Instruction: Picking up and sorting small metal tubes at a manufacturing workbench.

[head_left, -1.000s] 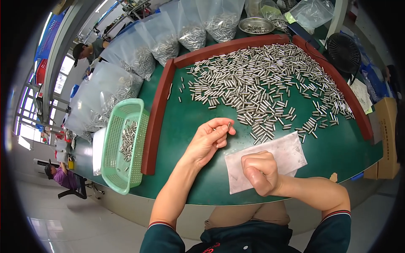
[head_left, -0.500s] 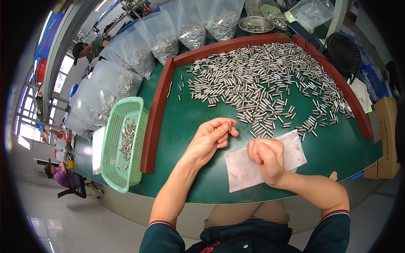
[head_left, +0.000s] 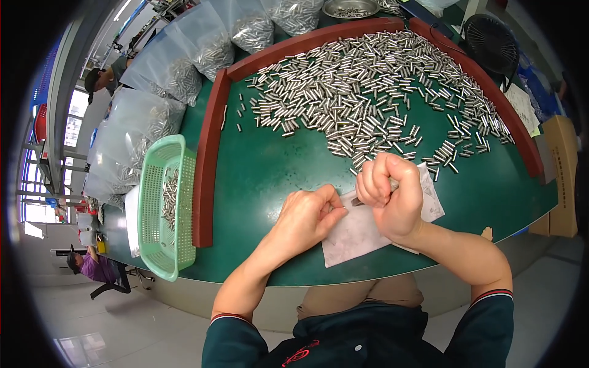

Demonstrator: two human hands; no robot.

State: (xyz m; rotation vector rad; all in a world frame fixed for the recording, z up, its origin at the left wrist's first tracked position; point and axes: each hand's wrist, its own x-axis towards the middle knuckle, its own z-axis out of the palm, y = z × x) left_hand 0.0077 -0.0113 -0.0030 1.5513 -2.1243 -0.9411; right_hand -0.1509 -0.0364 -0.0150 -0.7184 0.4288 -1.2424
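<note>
My left hand (head_left: 310,219) is held low over the green table, thumb and fingers pinched together; what sits in the pinch is hidden. My right hand (head_left: 394,195) is curled into a fist close to it, above a stained white cloth (head_left: 350,240). A short dark metal pin (head_left: 356,202) shows at the lower edge of the right fist, in the gap between both hands. Beyond them spreads a large pile of shiny metal pins (head_left: 343,92), some lying just past the right knuckles.
A dark red wooden frame (head_left: 211,165) borders the pile. To the left stand a green plastic basket (head_left: 184,202) with pins in it and several clear bags (head_left: 138,132) of pins. A metal bowl (head_left: 351,8) and black fan (head_left: 489,43) stand behind. Two people are farther left.
My left hand has turned palm-down and lowered, its fingertips now near the right fist; the pin it showed is no longer visible there. The right fist has risen slightly in view. The view has shifted.
</note>
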